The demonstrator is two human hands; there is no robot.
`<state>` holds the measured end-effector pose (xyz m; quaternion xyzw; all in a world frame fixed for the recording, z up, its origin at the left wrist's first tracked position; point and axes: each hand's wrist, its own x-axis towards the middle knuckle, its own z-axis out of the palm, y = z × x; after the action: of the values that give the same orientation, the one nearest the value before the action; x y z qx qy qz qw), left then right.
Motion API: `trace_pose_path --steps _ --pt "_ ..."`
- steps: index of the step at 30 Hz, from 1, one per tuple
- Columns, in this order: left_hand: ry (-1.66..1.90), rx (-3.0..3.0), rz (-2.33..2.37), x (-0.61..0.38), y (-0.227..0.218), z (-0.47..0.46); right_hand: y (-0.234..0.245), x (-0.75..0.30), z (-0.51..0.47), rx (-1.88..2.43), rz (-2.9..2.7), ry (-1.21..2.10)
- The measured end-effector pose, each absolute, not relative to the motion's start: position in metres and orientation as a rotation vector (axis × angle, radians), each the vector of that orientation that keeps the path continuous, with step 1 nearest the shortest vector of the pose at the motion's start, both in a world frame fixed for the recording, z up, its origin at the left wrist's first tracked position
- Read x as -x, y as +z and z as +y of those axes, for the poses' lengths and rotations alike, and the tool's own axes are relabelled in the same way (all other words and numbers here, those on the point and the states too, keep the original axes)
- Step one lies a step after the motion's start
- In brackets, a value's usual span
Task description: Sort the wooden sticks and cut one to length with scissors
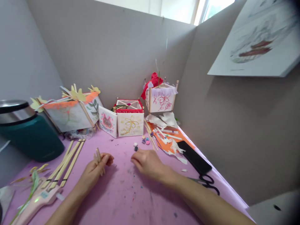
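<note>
My left hand [97, 167] rests on the pink table [122, 200] and grips short wooden sticks [98, 154] that poke up between its fingers. My right hand [146, 162] lies palm down just to the right, fingers curled, with its fingertips close to small coloured beads [140, 144]; whether it pinches anything is hidden. Long wooden sticks [67, 164] lie to the left of my left hand.
Three paper lanterns stand at the back: a leaning one [70, 114], a small one with a yellow flower [130, 120], a red-drawn one [161, 98]. A dark green pot [25, 132] sits left. Markers [165, 134], a black phone [193, 157] and scissors [207, 181] lie right. A glue gun [35, 201] lies near left.
</note>
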<state>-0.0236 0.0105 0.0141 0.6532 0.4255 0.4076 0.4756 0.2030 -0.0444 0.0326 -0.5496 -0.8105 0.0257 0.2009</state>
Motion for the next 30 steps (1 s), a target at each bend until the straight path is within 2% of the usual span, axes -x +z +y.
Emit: trace_pose_path --steps 6,17,24,30 --pt "0.774 -1.576 0.924 0.02 0.01 0.005 -0.008 -0.175 -0.046 1.236 -2.073 0.168" --pt "0.46 -1.587 0.755 -0.002 0.007 -0.019 -0.01 -0.171 -0.041 0.697 -1.936 0.237" --pt "0.469 -1.711 0.64 -0.012 0.022 -0.017 0.0 -0.165 -0.041 0.616 -1.776 0.36" --pt "0.66 -1.778 0.749 0.002 0.0 -0.004 0.0 -0.167 -0.045 0.732 -1.773 0.303"
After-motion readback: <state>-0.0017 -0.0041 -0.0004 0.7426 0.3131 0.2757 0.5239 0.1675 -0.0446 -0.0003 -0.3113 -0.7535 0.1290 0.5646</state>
